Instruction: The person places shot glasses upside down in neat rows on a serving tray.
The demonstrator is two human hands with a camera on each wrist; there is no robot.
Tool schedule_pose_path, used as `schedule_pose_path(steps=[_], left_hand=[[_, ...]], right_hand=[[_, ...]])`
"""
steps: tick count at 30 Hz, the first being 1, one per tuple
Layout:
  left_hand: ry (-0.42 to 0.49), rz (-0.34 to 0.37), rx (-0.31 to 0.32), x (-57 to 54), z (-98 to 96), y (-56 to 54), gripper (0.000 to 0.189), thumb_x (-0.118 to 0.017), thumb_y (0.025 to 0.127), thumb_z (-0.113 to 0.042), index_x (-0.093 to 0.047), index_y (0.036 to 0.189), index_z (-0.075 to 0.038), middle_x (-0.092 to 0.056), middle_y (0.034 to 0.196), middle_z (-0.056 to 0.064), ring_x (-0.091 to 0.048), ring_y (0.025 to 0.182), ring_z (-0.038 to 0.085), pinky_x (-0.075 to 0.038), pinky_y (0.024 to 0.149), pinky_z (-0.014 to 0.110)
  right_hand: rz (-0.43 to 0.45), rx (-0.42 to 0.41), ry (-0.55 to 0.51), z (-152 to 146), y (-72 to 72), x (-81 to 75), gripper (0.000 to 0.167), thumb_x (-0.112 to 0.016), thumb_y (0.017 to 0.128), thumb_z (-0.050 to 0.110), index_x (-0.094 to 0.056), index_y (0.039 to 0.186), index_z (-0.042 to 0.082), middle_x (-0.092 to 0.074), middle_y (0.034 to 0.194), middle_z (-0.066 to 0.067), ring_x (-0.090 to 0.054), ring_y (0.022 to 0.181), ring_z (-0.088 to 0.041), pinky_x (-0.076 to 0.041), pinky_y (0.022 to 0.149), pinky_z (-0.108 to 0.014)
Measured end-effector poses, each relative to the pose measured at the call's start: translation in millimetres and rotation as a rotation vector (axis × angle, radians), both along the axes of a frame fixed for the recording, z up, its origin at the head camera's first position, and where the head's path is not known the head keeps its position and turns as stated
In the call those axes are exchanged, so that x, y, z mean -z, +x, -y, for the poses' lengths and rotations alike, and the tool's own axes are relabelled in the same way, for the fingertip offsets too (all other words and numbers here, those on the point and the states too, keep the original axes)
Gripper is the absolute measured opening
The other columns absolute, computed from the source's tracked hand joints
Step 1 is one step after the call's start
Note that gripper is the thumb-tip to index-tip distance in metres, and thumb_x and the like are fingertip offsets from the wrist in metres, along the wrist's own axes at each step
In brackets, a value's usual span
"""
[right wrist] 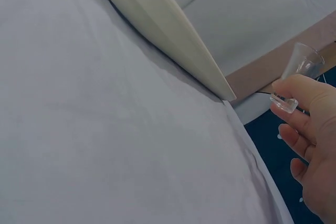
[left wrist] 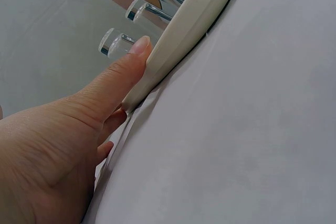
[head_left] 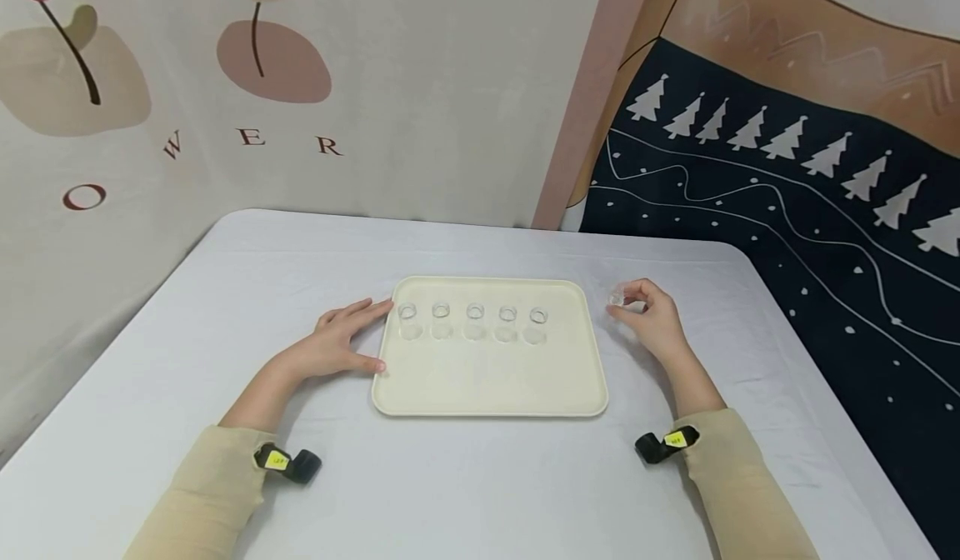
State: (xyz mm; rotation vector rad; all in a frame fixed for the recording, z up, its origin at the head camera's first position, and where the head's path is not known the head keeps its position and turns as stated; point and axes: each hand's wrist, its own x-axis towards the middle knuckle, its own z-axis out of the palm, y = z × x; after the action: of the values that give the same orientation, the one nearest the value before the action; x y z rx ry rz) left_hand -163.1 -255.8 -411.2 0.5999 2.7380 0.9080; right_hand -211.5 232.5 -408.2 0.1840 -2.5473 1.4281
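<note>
A cream rectangular tray (head_left: 487, 389) lies flat, with several small clear glasses (head_left: 475, 327) standing in a row along its far half. At its left edge, my left hand (head_left: 333, 347) has its fingers spread and fairly straight, the thumb against the rim; the left wrist view shows this thumb (left wrist: 134, 51) close up. Just off the tray's right side, my right hand (head_left: 652, 318) pinches a small clear glass between thumb and fingers. The right wrist view shows that this glass (right wrist: 304, 60) has a flared mouth tilted upward and a thick foot below the fingertips.
A white cloth covers the table (head_left: 450, 485), whose back edge meets a pale printed curtain (head_left: 450, 85). To the right hangs a dark fabric with white trees (head_left: 750, 168). Each wrist wears a small black camera (head_left: 300, 464).
</note>
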Motion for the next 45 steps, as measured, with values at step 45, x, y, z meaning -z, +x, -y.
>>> schedule_pose_path(steps=[45], left_hand=[[0.017, 0.025, -0.02, -0.1, -0.3, 1.1, 0.106, -0.08, 0.069, -0.052, -0.028, 0.152, -0.014, -0.026, 0.155, 0.012, -0.008, 0.143, 0.035, 0.0, 0.106, 0.059]], right_hand=[[-0.053, -0.239, 0.051, 38.9, 18.7, -15.6, 0.031, -0.076, 0.083, 0.011, -0.071, 0.113, 0.006, -0.066, 0.107, -0.007, -0.052, 0.09, -0.022, -0.035, 0.077, -0.039]])
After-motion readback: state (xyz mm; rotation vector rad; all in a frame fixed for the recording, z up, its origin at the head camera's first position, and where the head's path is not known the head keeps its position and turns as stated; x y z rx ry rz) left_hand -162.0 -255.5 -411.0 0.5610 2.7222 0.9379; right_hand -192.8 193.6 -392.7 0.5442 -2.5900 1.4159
